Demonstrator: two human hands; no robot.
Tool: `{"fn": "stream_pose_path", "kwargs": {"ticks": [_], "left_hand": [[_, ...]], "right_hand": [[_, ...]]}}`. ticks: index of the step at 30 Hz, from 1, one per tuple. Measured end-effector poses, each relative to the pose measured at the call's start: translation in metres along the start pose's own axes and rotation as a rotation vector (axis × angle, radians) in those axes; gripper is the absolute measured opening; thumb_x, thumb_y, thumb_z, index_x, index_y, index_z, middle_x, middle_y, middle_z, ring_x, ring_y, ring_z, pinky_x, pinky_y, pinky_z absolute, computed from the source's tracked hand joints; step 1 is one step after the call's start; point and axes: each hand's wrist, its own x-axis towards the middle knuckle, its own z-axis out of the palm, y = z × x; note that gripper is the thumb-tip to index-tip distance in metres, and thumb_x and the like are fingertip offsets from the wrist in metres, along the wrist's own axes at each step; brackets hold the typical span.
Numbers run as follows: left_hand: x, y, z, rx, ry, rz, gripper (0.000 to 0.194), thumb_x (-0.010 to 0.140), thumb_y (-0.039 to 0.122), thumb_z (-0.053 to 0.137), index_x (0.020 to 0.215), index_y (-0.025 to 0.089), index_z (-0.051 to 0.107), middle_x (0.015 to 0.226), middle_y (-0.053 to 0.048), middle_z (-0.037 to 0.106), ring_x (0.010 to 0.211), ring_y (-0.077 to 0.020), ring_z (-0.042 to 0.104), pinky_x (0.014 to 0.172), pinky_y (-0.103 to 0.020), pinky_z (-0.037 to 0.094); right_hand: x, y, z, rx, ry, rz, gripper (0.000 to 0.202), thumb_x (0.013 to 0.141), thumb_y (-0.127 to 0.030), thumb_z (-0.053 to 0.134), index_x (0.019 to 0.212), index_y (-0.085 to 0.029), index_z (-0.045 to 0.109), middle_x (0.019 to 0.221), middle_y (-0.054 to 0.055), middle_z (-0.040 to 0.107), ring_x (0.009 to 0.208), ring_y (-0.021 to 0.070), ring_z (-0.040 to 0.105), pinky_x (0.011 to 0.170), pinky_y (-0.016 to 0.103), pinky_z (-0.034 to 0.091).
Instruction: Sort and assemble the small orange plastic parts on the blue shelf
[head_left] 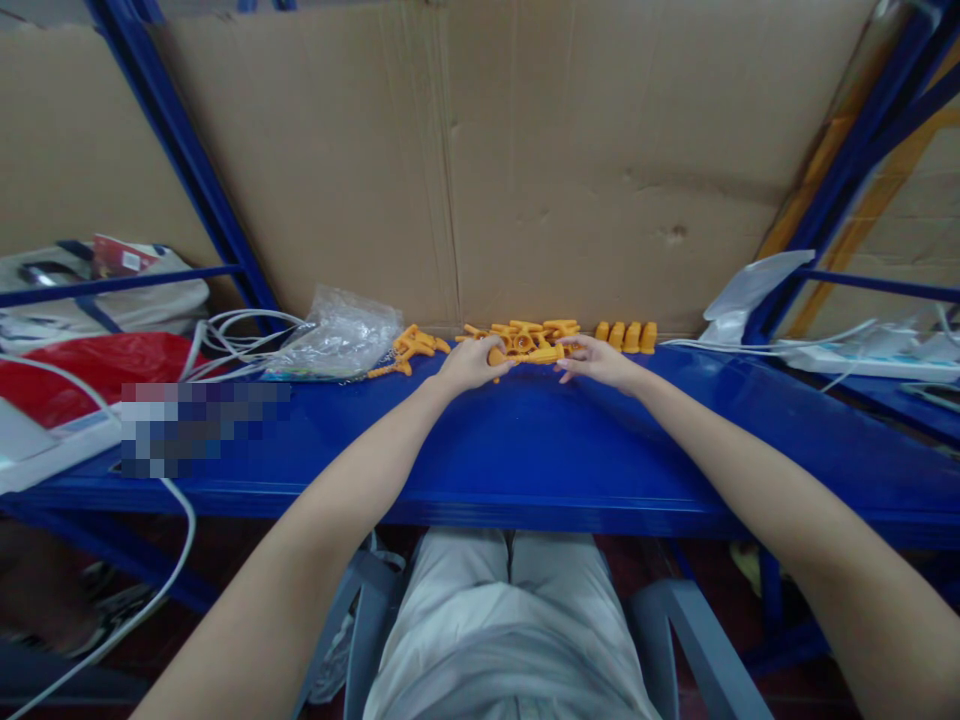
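At the back of the blue table (540, 440), my left hand (472, 367) has its fingers closed around one end of an orange plastic piece (544, 355). My right hand (604, 364) curls its fingertips about the other end, thumb low and fingers on top. The piece lies roughly level between the hands, too small in view to name its kind. Just behind it is a pile of similar orange plastic parts (517, 328). Left of my left hand lie more branched orange parts (416, 343). Several orange cup-shaped pieces (632, 337) stand in a row beyond my right hand.
A clear plastic bag (341, 335) lies left of the parts, near white cables (232, 335) and a red bag (90, 375). Cardboard (562, 170) walls off the back. Blue frame posts (187, 160) rise at both sides. A white power strip (862, 358) is at far right.
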Motion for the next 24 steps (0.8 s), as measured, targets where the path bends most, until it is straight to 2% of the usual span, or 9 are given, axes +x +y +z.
{"fn": "stream_pose_path", "kwargs": {"ticks": [9,17,24], "left_hand": [[-0.002,0.004,-0.001,0.083,0.019,0.006,0.029,0.087,0.043,0.072,0.103,0.018,0.074,0.083,-0.004,0.073,0.076,-0.0196,0.067,0.069,-0.026,0.043],[-0.002,0.005,0.000,0.087,0.037,0.003,0.031,0.085,0.041,0.074,0.106,0.018,0.074,0.088,-0.005,0.075,0.081,-0.0204,0.069,0.068,-0.026,0.043],[-0.001,-0.001,0.005,0.084,0.079,0.049,0.033,0.083,0.047,0.075,0.102,0.020,0.074,0.085,-0.004,0.076,0.079,-0.0198,0.068,0.068,-0.026,0.045]], "right_hand": [[0.001,0.005,-0.004,0.052,-0.058,-0.072,0.052,0.080,-0.021,0.082,0.126,-0.022,0.057,0.081,0.000,0.074,0.077,0.0194,0.077,0.098,0.048,0.060],[-0.002,-0.001,-0.002,0.080,-0.044,-0.029,0.036,0.080,-0.026,0.086,0.104,-0.021,0.059,0.077,0.002,0.077,0.067,0.0176,0.074,0.088,0.043,0.063],[-0.012,-0.018,0.003,0.075,-0.021,0.072,0.021,0.090,-0.032,0.079,0.088,-0.018,0.063,0.073,0.005,0.076,0.061,0.0148,0.071,0.076,0.031,0.061]]}}
